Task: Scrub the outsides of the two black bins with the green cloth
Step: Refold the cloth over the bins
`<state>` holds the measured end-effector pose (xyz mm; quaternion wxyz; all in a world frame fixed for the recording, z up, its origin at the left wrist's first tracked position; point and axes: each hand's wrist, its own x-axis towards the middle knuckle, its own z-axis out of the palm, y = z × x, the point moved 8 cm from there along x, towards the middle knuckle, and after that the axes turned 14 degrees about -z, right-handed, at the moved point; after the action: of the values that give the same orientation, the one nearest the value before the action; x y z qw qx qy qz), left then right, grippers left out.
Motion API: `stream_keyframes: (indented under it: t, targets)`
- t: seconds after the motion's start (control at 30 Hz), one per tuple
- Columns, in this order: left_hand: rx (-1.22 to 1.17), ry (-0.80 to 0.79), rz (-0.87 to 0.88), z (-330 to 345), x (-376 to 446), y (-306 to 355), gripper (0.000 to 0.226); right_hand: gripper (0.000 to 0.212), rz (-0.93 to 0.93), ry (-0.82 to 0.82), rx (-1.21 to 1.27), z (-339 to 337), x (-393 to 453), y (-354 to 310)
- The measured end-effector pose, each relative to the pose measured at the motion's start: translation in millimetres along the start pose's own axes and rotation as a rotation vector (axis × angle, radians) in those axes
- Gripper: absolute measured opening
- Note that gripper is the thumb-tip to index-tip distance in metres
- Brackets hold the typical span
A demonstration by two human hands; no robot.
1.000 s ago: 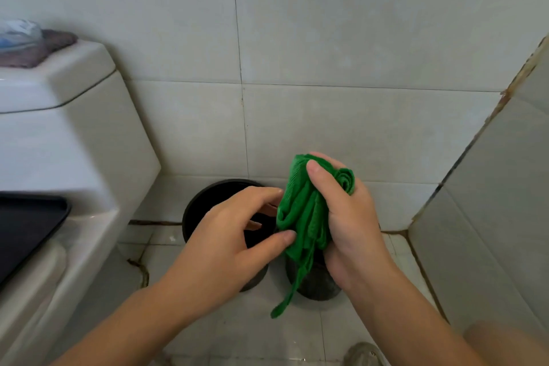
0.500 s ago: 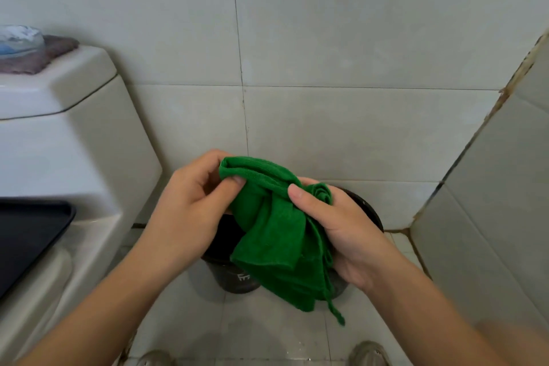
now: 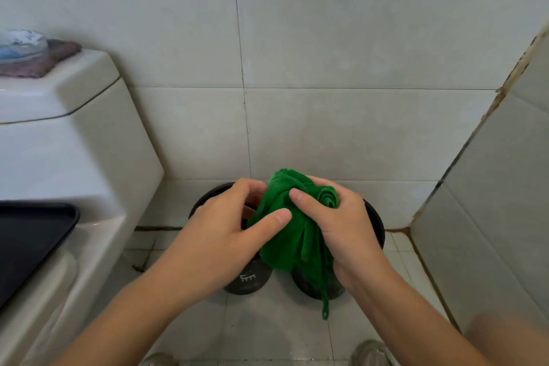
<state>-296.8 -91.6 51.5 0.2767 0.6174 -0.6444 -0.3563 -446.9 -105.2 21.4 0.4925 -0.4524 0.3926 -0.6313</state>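
Two black bins stand side by side on the tiled floor against the back wall, the left bin (image 3: 248, 281) with a small white mark on its side, the right bin (image 3: 375, 227) mostly hidden behind my hands. Above them I hold a bunched green cloth (image 3: 289, 235). My right hand (image 3: 346, 227) grips its right side, thumb on top. My left hand (image 3: 225, 235) pinches its left side with thumb and fingers. A thin strip of the cloth hangs down in front of the right bin.
A white toilet tank (image 3: 74, 140) with a black seat lid (image 3: 26, 242) fills the left. On the tank lie a purple rag (image 3: 35, 64) and a blue-white object (image 3: 20, 44). A tiled partition (image 3: 490, 187) closes the right. My shoes show at the bottom edge.
The cloth, spread wide between my hands half a second ago, is bunched up again. My left hand has come in close to the right one, and both sit lower over the bins.
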Motion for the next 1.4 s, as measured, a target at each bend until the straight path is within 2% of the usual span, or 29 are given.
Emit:
stream_keyframes:
  t: [0.07,0.1,0.23,0.3,0.4,0.5,0.6,0.67,0.73,0.83,1.0,1.1,1.2,1.3,1.4]
  targets:
    - [0.058,0.074,-0.085,4.8,4.6,-3.6,0.08,0.022,-0.028,-0.001,-0.057,3.4,-2.2,-0.3]
    - [0.05,0.103,-0.121,4.5,7.2,-5.9,0.079,0.026,-0.022,0.005,-0.07,4.2,-2.6,0.4]
    - [-0.159,0.14,-0.214,-6.0,16.3,-16.1,0.062,0.04,0.004,0.003,-0.068,3.0,0.9,-1.3]
    - [-0.171,0.18,-0.194,-13.4,18.1,-16.9,0.05,0.035,0.016,-0.014,0.008,3.4,3.1,-3.8]
    - [-0.294,0.224,-0.141,-28.4,17.2,-12.5,0.016,0.022,0.058,0.007,0.095,-3.0,8.8,-5.6]
    - [-0.597,0.176,-0.208,-47.1,11.4,-12.8,0.014,0.015,0.026,0.025,-0.055,-18.7,20.2,-14.1]
    - [-0.625,0.069,-0.166,-59.6,7.6,-6.4,0.025,0.019,-0.1,-0.053,-0.337,-25.3,26.6,-28.4]
    - [-0.586,0.021,-0.148,-60.3,7.0,-5.8,0.028,0.02,-0.13,-0.087,-0.393,-25.7,26.8,-32.2]
    - [-0.582,0.003,-0.171,-59.9,9.0,-11.6,0.027,0.015,-0.073,-0.146,-0.279,-22.6,24.8,-29.5]
    - [-0.572,0.0,-0.193,-63.0,11.2,-17.2,0.025,0.031,0.055,-0.26,-0.095,-16.5,21.0,-25.1]
    - [-0.55,0.006,-0.179,-79.2,11.2,-22.7,0.04,0.045,0.173,-0.419,-0.039,-11.3,17.6,-19.7]
    - [-0.481,-0.005,-0.13,-82.1,10.3,-20.5,0.042,0.046,0.12,-0.564,-0.232,-8.4,16.4,-18.9]
    - [-0.444,-0.013,-0.065,-75.3,7.6,-12.3,0.041,0.06,0.057,-0.704,-0.485,0.9,10.4,-16.3]
    - [-0.41,0.0,-0.036,-70.5,7.4,-5.8,0.039,0.052,0.032,-0.815,-0.569,16.7,0.9,-13.8]
    - [-0.428,0.02,-0.035,-74.9,9.8,-6.8,0.037,0.053,0.031,-0.87,-0.582,28.1,-7.3,-6.2]
